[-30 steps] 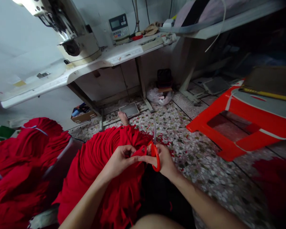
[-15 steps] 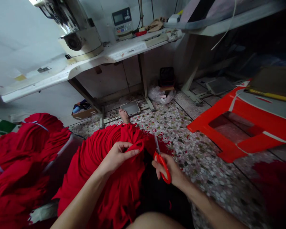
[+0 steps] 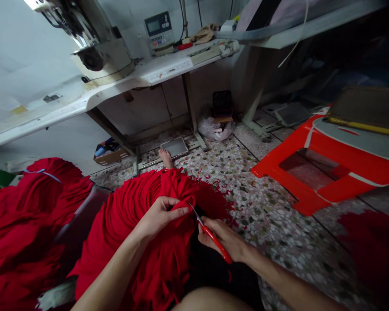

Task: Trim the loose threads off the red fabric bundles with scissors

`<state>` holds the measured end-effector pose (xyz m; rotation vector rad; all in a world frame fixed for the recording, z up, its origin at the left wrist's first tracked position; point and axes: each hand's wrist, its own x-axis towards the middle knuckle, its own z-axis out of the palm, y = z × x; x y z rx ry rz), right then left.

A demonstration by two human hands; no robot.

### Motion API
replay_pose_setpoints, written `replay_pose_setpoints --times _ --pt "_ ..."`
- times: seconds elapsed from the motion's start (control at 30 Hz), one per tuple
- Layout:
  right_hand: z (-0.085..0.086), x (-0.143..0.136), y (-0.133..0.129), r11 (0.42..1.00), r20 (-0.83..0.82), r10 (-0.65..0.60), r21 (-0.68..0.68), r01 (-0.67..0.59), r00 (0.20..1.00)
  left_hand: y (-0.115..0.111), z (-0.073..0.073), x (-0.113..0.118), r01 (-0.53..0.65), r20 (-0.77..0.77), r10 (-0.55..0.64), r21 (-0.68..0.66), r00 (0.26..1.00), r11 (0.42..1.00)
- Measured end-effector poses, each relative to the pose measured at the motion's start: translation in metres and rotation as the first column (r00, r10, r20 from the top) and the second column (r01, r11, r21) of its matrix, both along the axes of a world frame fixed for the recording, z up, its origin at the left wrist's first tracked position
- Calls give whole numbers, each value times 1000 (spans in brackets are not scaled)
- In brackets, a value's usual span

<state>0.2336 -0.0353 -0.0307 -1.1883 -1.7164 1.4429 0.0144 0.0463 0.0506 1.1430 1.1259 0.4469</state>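
Observation:
My left hand [image 3: 164, 216] pinches a fold of red fabric [image 3: 142, 190] between thumb and fingers, at the right side of a big layered heap draped over my lap. In my right hand [image 3: 222, 237] is a pair of scissors [image 3: 215, 242] with red-orange handles. Their metal blades point up and left, with the tips at the pinched fold, close to my left fingertips. Whether the blades are parted cannot be made out. Narrow red strips hang down the near side of the heap.
A tied bundle of red fabric [image 3: 52, 181] lies at left. Ahead stands a sewing machine [image 3: 100, 56] on a white table [image 3: 116, 88]. An orange-red stool [image 3: 278, 166] is at right. Red scraps [image 3: 214, 194] litter the speckled floor [image 3: 266, 220]. A bare foot [image 3: 166, 157] is near a pedal.
My right hand has turned and brought the scissors left, so the blade tips now meet the fold. My left hand keeps its pinch. The whole view has shifted slightly.

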Motion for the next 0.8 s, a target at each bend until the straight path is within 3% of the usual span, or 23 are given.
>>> replay_pose_setpoints --times 0.23,0.33,0.47,0.57,0.67,0.8 --pt "-11 -5 -3 973 3 -134 -191 132 991 0 2 0 22 -8 -22 -6 1000 1000" --pt "-25 -5 -10 958 -51 -123 -267 105 991 -1 1 0 60 -32 -60 -1 998 998" --pt "-38 -2 -19 987 -85 -36 -159 23 996 -1 -1 -1 153 -73 -150 39 986 987" --pt "-33 -2 -16 998 -66 -9 -69 5 998 -1 -1 1 251 -119 -238 109 964 962" --pt "-20 -3 -9 997 -68 12 -77 -17 998 -1 -1 3 337 -159 -313 158 936 928" --pt "-16 -8 -5 993 -56 -72 -103 66 996 -2 -2 5 385 -206 -346 202 915 900"
